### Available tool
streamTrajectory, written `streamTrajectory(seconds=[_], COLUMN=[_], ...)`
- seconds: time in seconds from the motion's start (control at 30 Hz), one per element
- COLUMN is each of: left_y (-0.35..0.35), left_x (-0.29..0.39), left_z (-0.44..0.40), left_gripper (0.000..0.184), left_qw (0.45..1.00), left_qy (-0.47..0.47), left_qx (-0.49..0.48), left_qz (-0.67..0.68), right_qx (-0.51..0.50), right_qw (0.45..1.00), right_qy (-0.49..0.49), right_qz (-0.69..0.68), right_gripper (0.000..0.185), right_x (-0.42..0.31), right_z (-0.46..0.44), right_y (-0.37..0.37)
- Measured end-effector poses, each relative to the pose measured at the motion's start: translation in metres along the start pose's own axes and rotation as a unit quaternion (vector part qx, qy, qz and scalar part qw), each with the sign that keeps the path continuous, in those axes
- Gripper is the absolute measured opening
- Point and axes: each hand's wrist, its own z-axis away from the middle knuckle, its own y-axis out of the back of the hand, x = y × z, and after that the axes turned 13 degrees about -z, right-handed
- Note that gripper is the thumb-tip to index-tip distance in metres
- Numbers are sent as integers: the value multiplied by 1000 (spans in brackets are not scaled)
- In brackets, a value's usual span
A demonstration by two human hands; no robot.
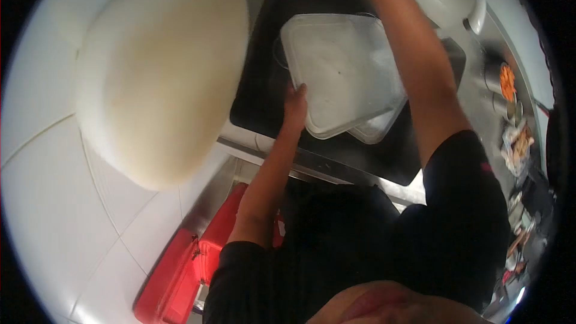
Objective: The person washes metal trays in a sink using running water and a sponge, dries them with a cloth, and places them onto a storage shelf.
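A rectangular, translucent plastic container (343, 75) with rounded corners lies over a black surface (258, 93). My left hand (295, 107) grips its near left edge, thumb on the rim and the other fingers mostly hidden beneath. Under its lower right corner, part of a second clear plastic piece (377, 129) sticks out. I cannot tell whether these are lids or whole containers. My right forearm (414, 48) reaches past the container's right side toward the far edge, and the hand itself is beyond the top of the view.
A large, rounded white object (168, 78) looms at left before the tiled wall (48, 186). Red plastic bins (171, 273) stand low at left. On the right, a metal counter holds a container of orange shreds (507, 82) and a plastic bag of food (519, 147). A white pipe (478, 12) curves at upper right.
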Motion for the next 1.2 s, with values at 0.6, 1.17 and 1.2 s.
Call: streamTrajectory(seconds=[0.6,1.17,1.2], left_y=[-7,-13,-12], left_x=[24,-8,-12], left_z=[-2,-10,-12], left_gripper=[37,33,33], left_qw=[981,982,984], left_qy=[-67,-90,-91], left_qx=[34,70,67], left_qz=[-177,-151,-136], right_qx=[-23,143,123], right_qw=[916,984,985], right_qy=[-399,-10,45], right_qz=[-25,-105,-116], right_gripper=[41,43,42], right_x=[282,213,164], right_z=[273,252,250], right_y=[-151,-187,-177])
